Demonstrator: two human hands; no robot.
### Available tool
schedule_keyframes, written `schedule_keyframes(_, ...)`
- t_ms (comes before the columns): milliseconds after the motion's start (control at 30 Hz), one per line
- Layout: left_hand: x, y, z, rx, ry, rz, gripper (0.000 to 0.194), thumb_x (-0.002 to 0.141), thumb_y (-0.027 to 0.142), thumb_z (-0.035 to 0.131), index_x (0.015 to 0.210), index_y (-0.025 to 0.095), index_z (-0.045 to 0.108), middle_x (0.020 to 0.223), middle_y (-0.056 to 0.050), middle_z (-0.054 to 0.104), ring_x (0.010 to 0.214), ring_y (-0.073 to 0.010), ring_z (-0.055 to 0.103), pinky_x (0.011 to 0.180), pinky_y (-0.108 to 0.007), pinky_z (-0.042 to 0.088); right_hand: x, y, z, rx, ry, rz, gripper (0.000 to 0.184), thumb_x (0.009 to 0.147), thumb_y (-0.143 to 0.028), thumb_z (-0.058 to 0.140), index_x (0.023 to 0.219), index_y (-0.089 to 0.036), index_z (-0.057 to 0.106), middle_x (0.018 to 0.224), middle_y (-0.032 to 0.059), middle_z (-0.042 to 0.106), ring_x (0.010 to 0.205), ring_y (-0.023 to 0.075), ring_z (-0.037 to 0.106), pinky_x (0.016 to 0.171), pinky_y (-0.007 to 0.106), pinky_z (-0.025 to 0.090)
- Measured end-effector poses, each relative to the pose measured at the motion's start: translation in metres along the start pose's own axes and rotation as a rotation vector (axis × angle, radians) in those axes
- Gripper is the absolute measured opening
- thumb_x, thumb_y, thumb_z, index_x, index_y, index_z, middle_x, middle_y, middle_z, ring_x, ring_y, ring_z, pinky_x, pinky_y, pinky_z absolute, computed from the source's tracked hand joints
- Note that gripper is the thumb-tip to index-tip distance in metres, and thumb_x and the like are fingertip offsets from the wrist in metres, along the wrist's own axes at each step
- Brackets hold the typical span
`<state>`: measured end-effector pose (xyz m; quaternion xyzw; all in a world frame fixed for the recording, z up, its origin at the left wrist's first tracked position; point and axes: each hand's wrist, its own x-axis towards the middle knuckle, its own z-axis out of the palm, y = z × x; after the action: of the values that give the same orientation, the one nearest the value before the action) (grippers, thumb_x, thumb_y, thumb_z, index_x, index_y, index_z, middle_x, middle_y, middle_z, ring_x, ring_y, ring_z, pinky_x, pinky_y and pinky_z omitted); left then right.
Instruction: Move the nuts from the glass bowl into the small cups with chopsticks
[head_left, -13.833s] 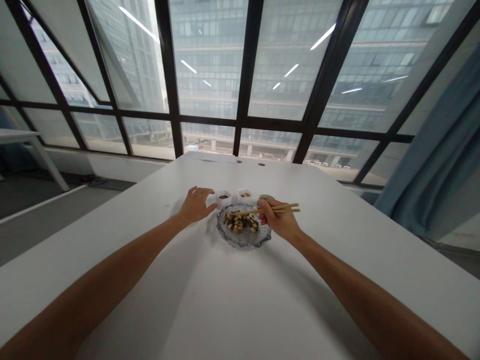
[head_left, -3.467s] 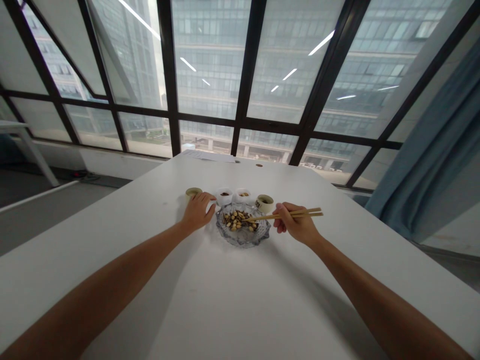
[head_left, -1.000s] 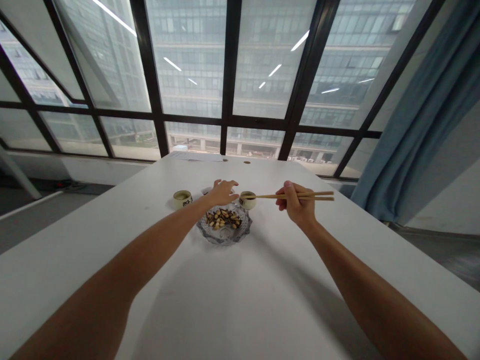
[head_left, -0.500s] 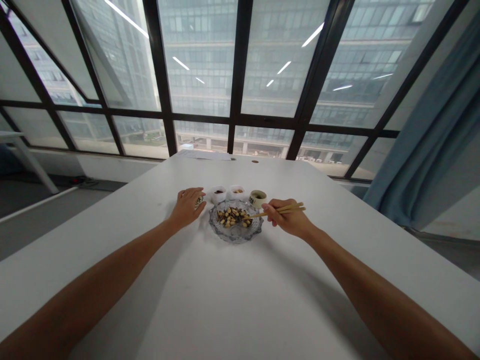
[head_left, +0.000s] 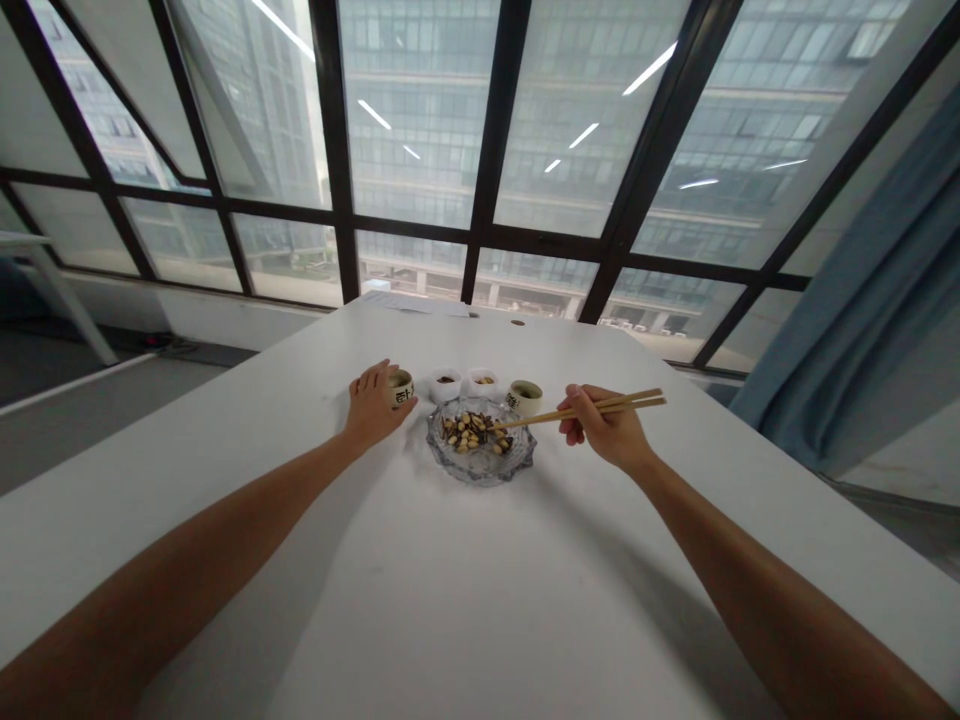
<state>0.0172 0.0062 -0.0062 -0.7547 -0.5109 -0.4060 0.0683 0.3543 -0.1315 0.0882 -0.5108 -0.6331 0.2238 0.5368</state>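
My left hand (head_left: 370, 408) is curved around a small cream cup (head_left: 403, 390) with dark characters on its side, thumb at the front and fingers behind. The cup stands on the table. In my right hand (head_left: 611, 430) is a pair of wooden chopsticks (head_left: 544, 416), pinched near the middle. Their tips touch a mix of pale nuts and dark seeds (head_left: 469, 430) in a scalloped clear glass dish (head_left: 480, 474). A second cream cup (head_left: 524, 398) with dark characters stands behind the dish's right side, near the chopsticks.
Two small white bowls (head_left: 445, 388) with small bits inside stand behind the dish, between the cups. The white table (head_left: 450, 600) runs back to large windows (head_left: 405, 130). Papers (head_left: 412, 303) lie at its far end. A blue curtain (head_left: 847, 330) hangs on the right.
My right hand has drawn back to the right, gripping the chopsticks farther from their tips. My left hand has shifted so more of its cup shows. The camera view has tilted slightly.
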Motion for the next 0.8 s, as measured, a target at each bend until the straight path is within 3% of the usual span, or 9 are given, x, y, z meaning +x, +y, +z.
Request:
schedule_keyframes(167, 0.003, -0.013, 0.012, -0.053, -0.032, -0.165, 0.074, 0.082, 0.046, 0.073, 0.142, 0.017, 0.043, 0.147, -0.019, 0.054, 0.136, -0.0366, 0.052, 0.112, -0.051, 0.042, 0.002, -0.001, -0.001, 0.023, -0.048, 0.044, 0.070, 0.073, -0.086, 0.064, 0.066, -0.017, 0.065, 0.048, 0.0035, 0.062, 0.034, 0.0122, 0.055, 0.032, 0.022, 0.043)
schedule_keyframes(300, 0.003, -0.017, 0.017, -0.076, -0.067, -0.195, 0.069, 0.083, 0.046, 0.072, 0.141, 0.017, 0.046, 0.142, -0.018, 0.060, 0.130, -0.0363, 0.057, 0.108, -0.051, 0.046, 0.000, 0.001, -0.001, -0.048, -0.122, 0.030, 0.070, 0.073, -0.086, 0.064, 0.067, -0.016, 0.066, 0.051, 0.0045, 0.064, 0.038, 0.0125, 0.057, 0.034, 0.022, 0.044)
schedule_keyframes(533, 0.004, -0.018, 0.018, -0.093, -0.080, -0.217, 0.068, 0.083, 0.045, 0.072, 0.141, 0.018, 0.048, 0.143, -0.017, 0.060, 0.130, -0.0350, 0.058, 0.109, -0.048, 0.047, -0.002, 0.002, -0.003, -0.072, -0.057, -0.009, 0.070, 0.079, -0.086, 0.058, 0.071, -0.016, 0.066, 0.051, 0.0037, 0.063, 0.036, 0.0123, 0.056, 0.033, 0.021, 0.042)
schedule_keyframes(800, 0.005, -0.017, 0.017, -0.089, -0.104, -0.229, 0.072, 0.084, 0.046, 0.072, 0.143, 0.017, 0.046, 0.147, -0.018, 0.057, 0.134, -0.0349, 0.055, 0.112, -0.048, 0.045, -0.004, 0.007, -0.003, -0.253, -0.197, -0.117, 0.063, 0.090, -0.076, 0.054, 0.068, -0.018, 0.067, 0.056, 0.0066, 0.068, 0.044, 0.0157, 0.062, 0.040, 0.024, 0.047)
